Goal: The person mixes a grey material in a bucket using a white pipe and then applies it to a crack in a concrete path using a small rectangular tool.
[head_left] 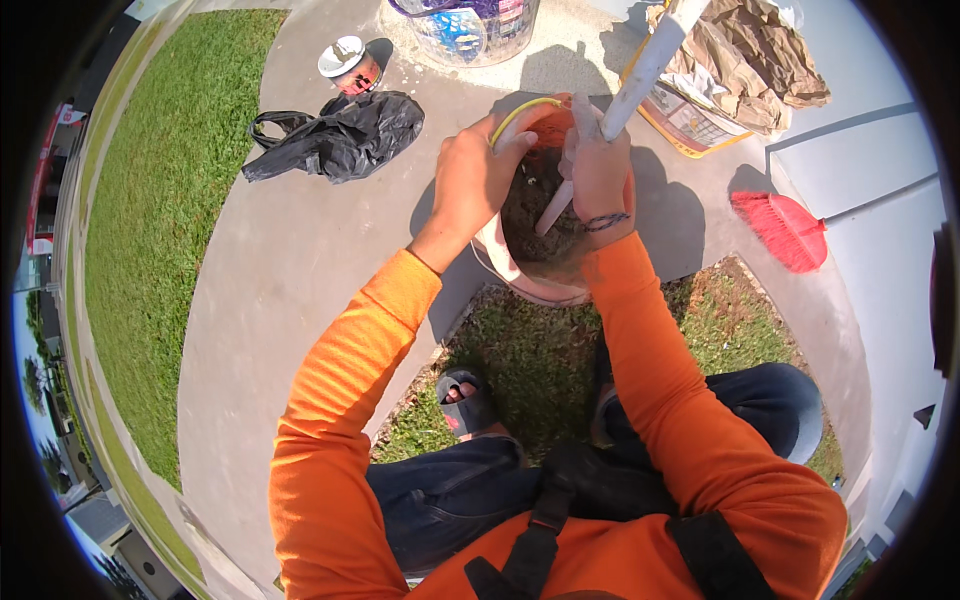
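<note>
In front of me a pinkish-orange bucket [530, 285] stands near the edge of the paving, with grey-brown, wet-looking mix [530, 190] inside. My left hand [473, 180] grips its left rim, thumb over the edge, beside a yellow strip [520, 115]. A long whitish stick [652, 72] is in my right hand [600, 175], held over the bucket's right side. The stick slants from the upper right down through my fist, and its lower end dips into the mix. How deep that end goes is hidden.
A black plastic bag [350, 140] and a small open can [350, 62] lie to the left. Behind the bucket stands a larger pail [470, 35]. At the right are a container [690, 120] topped with crumpled brown paper [750, 60], and a red broom [785, 230] by the white wall.
</note>
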`<action>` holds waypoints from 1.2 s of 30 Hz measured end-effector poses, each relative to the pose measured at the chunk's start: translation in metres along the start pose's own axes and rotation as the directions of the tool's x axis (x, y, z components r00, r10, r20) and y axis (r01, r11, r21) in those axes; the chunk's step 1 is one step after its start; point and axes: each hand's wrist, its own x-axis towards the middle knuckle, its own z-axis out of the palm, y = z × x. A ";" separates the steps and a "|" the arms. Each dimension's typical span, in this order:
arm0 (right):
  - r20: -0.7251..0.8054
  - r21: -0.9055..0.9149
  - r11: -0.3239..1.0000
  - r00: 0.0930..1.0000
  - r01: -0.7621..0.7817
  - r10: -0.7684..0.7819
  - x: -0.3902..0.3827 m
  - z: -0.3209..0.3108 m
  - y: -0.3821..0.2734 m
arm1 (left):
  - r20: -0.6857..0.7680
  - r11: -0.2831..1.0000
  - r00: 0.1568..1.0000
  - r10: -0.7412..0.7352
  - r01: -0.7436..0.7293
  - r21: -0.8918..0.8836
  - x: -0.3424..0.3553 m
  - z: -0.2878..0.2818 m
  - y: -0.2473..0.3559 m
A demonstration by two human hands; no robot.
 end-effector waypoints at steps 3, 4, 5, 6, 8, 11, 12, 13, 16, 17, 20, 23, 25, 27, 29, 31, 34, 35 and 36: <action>0.042 0.196 0.980 0.999 -0.038 0.030 -0.007 -0.005 -0.035 | -0.001 0.995 0.998 0.063 -0.062 0.078 0.002 -0.005 -0.002; 0.043 0.291 0.956 0.998 0.031 -0.045 -0.011 -0.006 -0.036 | -0.001 0.996 0.998 0.055 -0.055 0.076 0.000 -0.005 -0.002; 0.038 0.286 0.957 0.998 0.041 -0.054 -0.006 -0.009 -0.025 | -0.002 0.999 1.000 0.022 -0.022 0.045 0.002 -0.004 0.003; -0.041 0.137 0.987 0.996 0.089 -0.084 0.005 -0.013 0.000 | 0.001 1.000 1.000 -0.006 0.006 0.010 0.005 0.000 0.007; -0.039 0.018 0.999 0.999 0.031 -0.030 0.005 -0.009 0.015 | -0.012 0.999 0.999 0.038 -0.038 0.006 0.003 0.003 0.005; 0.063 0.218 0.968 0.992 -0.125 0.114 -0.003 -0.008 -0.019 | -0.010 0.996 0.998 0.055 -0.055 0.063 0.004 -0.004 0.002; 0.064 0.214 0.967 0.990 -0.139 0.128 -0.004 -0.013 -0.018 | 0.008 0.993 0.999 0.046 -0.046 0.108 0.002 -0.004 0.001; 0.059 0.287 0.957 0.998 -0.047 0.032 -0.004 -0.016 -0.015 | 0.010 0.994 0.999 0.032 -0.032 0.109 -0.001 -0.004 -0.003; -0.005 0.188 0.980 0.998 0.066 -0.067 0.008 -0.016 0.012 | 0.005 1.000 1.000 0.011 -0.011 0.014 0.005 0.002 -0.004; -0.051 0.024 0.999 0.998 0.042 -0.040 0.004 -0.005 0.014 | 0.004 1.000 1.000 0.021 -0.021 0.000 0.004 -0.001 -0.005; 0.016 0.159 0.985 0.998 -0.061 0.059 0.000 -0.010 -0.007 | 0.008 0.999 0.999 0.034 -0.034 -0.004 0.003 -0.007 -0.006; 0.072 0.321 0.947 0.997 0.011 -0.036 -0.002 -0.014 -0.003 | 0.023 1.000 1.000 -0.008 0.008 0.014 0.000 -0.013 -0.005; 0.054 0.408 0.902 0.983 0.138 -0.175 0.002 -0.018 0.009 | 0.032 1.000 0.999 -0.028 0.027 0.016 0.004 -0.009 -0.003; 0.025 0.128 0.992 1.000 0.002 -0.006 -0.003 -0.003 0.015 | 0.020 1.000 1.000 -0.019 0.019 -0.016 0.003 -0.009 -0.001; 0.048 0.105 0.991 0.996 -0.077 0.072 0.000 -0.003 0.004 | 0.001 0.999 1.000 0.029 -0.029 -0.025 0.002 -0.011 0.000; 0.139 0.299 0.953 0.990 -0.055 0.013 -0.004 -0.011 -0.003 | -0.012 0.998 0.999 0.045 -0.046 -0.046 -0.005 -0.011 -0.006; 0.075 0.318 0.945 0.992 0.076 -0.105 -0.002 -0.013 0.005 | 0.014 0.999 0.999 0.047 -0.046 -0.027 0.004 -0.006 -0.006; 0.051 0.327 0.937 0.988 0.122 -0.146 -0.002 -0.009 0.004 | 0.021 0.999 0.999 0.038 -0.038 -0.021 0.005 -0.006 -0.005; 0.082 0.227 0.973 0.995 0.029 -0.049 -0.003 -0.003 0.002 | 0.029 0.999 0.999 0.030 -0.029 -0.016 0.005 -0.006 -0.004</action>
